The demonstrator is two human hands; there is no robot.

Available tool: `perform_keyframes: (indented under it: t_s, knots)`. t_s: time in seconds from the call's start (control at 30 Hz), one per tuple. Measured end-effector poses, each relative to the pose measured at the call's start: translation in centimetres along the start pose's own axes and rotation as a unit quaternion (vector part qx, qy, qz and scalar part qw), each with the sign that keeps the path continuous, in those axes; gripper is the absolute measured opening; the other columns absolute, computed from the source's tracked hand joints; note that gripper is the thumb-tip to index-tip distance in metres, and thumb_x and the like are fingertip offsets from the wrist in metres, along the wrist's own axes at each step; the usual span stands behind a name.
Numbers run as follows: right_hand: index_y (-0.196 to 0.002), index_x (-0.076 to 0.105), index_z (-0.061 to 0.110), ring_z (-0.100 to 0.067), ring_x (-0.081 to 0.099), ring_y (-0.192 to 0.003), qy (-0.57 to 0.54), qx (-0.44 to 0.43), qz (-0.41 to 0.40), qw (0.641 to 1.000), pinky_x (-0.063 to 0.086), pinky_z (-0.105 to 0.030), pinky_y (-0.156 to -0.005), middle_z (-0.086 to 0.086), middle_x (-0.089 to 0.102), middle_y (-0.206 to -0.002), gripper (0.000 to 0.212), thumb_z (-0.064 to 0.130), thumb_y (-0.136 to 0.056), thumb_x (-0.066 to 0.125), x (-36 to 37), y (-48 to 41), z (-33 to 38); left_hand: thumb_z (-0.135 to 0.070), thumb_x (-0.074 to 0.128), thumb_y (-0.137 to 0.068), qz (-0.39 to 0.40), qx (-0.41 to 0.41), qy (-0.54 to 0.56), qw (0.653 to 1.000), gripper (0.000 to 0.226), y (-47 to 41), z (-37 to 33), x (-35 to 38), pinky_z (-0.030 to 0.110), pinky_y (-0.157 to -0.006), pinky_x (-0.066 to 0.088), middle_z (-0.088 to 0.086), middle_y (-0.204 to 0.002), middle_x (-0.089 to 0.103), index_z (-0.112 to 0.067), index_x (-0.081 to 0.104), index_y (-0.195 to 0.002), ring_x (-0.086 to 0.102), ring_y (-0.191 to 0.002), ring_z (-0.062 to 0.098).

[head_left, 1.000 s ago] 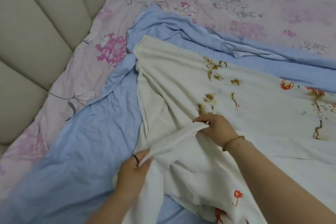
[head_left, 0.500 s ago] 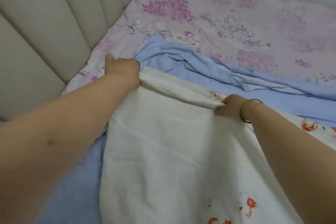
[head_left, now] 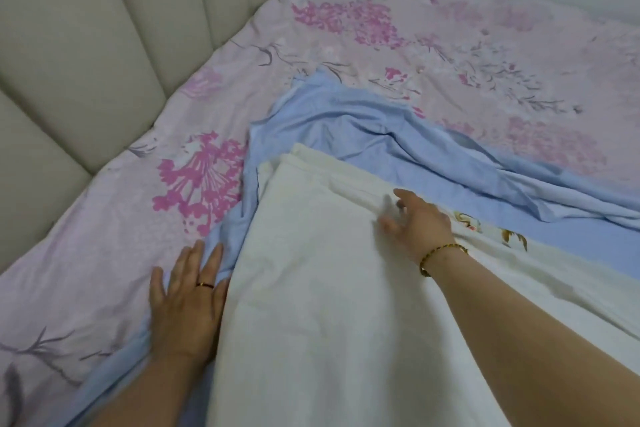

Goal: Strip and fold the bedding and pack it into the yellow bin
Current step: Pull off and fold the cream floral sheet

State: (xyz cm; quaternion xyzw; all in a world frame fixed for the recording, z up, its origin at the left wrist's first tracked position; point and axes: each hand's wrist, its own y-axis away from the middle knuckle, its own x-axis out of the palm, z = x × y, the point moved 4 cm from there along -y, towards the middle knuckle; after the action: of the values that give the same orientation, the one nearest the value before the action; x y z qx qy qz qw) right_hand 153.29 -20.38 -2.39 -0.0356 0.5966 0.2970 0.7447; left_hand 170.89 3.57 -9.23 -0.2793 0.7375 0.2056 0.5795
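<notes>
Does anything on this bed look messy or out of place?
The blue sheet is bunched into wrinkled ridges beside and under the cream sheet, whose folded layers sit stepped, not flush, at the far corner. Nothing looks torn or spilled.

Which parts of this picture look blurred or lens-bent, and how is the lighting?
Head view: the right hand is motion-blurred over the white sheet; the left hand, flat on the blue sheet, is sharp; headboard panels bow from wide-angle distortion; light is soft, without glare.
</notes>
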Motion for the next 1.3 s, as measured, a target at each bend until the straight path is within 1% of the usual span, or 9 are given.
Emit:
perform_keyframes:
  t_s: [0.1,0.3,0.57,0.7,0.8,0.97,1.07,1.2,1.3]
  knots:
    - [-0.140,0.032,0.021,-0.024,0.036,-0.129,-0.037,-0.029,-0.018,0.999,0.025,-0.032,-0.105,-0.002,0.045,-0.138,0.056,0.042,-0.090,0.049,1.3,-2.9,3.4,-0.044,0.005,-0.099,-0.049,0.006,0.019,0.999,0.056,-0.2,0.6,0.6,0.022,-0.112,-0.011,0.026,-0.114,0.063,-0.011,0.044,-0.121,0.037,-0.112,0.027]
    - [-0.103,0.057,0.014,-0.026,0.052,-0.109,-0.065,-0.074,0.017,0.995,0.033,-0.028,-0.081,-0.007,0.058,-0.107,0.023,0.032,-0.092,0.049,2.7,-6.2,7.9,-0.045,0.004,-0.098,-0.072,0.016,0.027,0.997,0.057,-0.5,0.8,1.1,0.024,-0.112,-0.010,0.026,-0.115,0.062,-0.011,0.042,-0.121,0.038,-0.113,0.028]
    - [-0.088,0.044,0.013,-0.030,0.052,-0.097,-0.100,-0.076,-0.163,0.979,0.029,-0.030,-0.066,-0.015,0.057,-0.109,0.016,0.023,-0.098,0.037,-0.5,-7.8,8.5,-0.044,0.005,-0.097,-0.076,0.009,0.030,0.997,0.055,-0.6,0.8,1.5,0.027,-0.114,-0.007,0.022,-0.121,0.060,-0.013,0.041,-0.125,0.039,-0.116,0.026]
    - [-0.130,0.041,0.014,-0.029,0.045,-0.116,0.059,-0.069,-0.087,0.992,0.031,-0.033,-0.092,-0.012,0.049,-0.130,0.036,0.012,-0.094,0.034,2.9,-7.9,8.7,-0.044,0.006,-0.097,-0.085,0.008,0.028,0.996,0.055,-0.6,0.7,1.5,0.027,-0.114,-0.008,0.022,-0.121,0.060,-0.013,0.041,-0.125,0.038,-0.117,0.027]
    - [-0.146,0.019,0.018,-0.024,0.021,-0.137,0.070,-0.060,-0.110,0.990,0.005,-0.035,-0.113,-0.008,0.021,-0.151,0.058,0.016,-0.092,0.039,3.4,-5.0,8.3,-0.040,0.017,-0.097,-0.100,0.010,0.021,0.995,0.048,-0.6,0.9,1.7,0.025,-0.113,-0.011,0.023,-0.122,0.059,-0.012,0.043,-0.125,0.037,-0.117,0.027]
    - [-0.127,0.047,0.008,-0.033,0.036,-0.127,0.048,-0.094,-0.227,0.968,0.011,-0.040,-0.105,-0.023,0.050,-0.133,0.058,0.041,-0.079,0.041,5.6,7.8,3.0,-0.032,0.033,-0.084,-0.085,-0.008,0.011,0.996,0.054,-0.3,0.8,1.6,0.033,-0.108,0.008,0.026,-0.122,0.058,-0.001,0.057,-0.121,0.046,-0.117,0.030]
    - [-0.129,0.043,0.012,-0.035,0.040,-0.124,0.075,0.004,-0.149,0.986,0.015,-0.042,-0.102,-0.025,0.052,-0.130,0.062,0.056,-0.091,0.020,8.2,14.2,-2.7,-0.038,0.027,-0.084,-0.033,-0.036,0.025,0.998,0.062,0.0,0.2,0.8,0.039,-0.102,0.013,0.025,-0.129,0.053,-0.002,0.054,-0.127,0.052,-0.119,0.040]
    - [-0.136,-0.020,0.027,-0.025,-0.007,-0.145,0.077,0.104,-0.034,0.991,-0.039,-0.028,-0.094,-0.010,-0.009,-0.157,0.083,0.064,-0.062,-0.022,10.4,15.5,-6.7,-0.051,0.021,-0.081,-0.030,-0.038,0.018,0.999,0.075,0.8,-0.4,-0.2,0.033,-0.108,-0.001,0.022,-0.143,0.038,-0.008,0.040,-0.139,0.035,-0.133,0.035]
    - [-0.134,-0.030,0.025,-0.020,-0.024,-0.141,0.093,0.104,0.017,0.990,-0.046,-0.023,-0.079,-0.004,-0.026,-0.153,0.081,0.062,-0.063,-0.021,11.2,14.6,-7.4,-0.043,0.041,-0.079,-0.044,0.013,0.053,0.998,0.065,2.9,-2.8,-1.0,0.021,-0.108,-0.014,0.024,-0.139,0.043,-0.010,0.041,-0.136,0.028,-0.133,0.026]
